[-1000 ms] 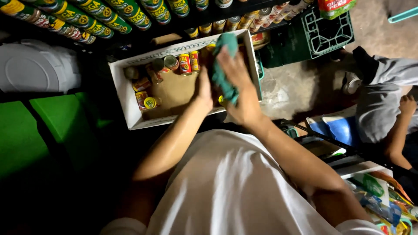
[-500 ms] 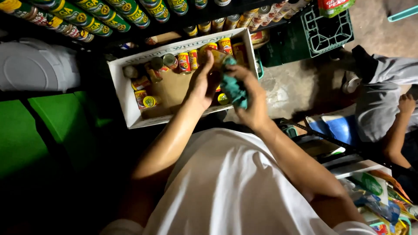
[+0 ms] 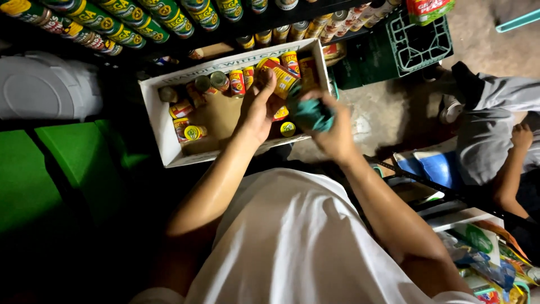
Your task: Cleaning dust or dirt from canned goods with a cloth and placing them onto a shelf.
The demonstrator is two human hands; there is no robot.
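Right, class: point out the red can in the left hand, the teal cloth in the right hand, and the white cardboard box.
red can (image 3: 283, 76), head view, on its label side.
teal cloth (image 3: 311, 115), head view, on the bunched middle.
white cardboard box (image 3: 163, 138), head view, on its left wall.

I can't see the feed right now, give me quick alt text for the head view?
The left hand grips a red-and-yellow labelled can over a white cardboard box holding similar cans, while the right hand holds a bunched teal cloth against it. Shelved cans line the top; another person sits at right.
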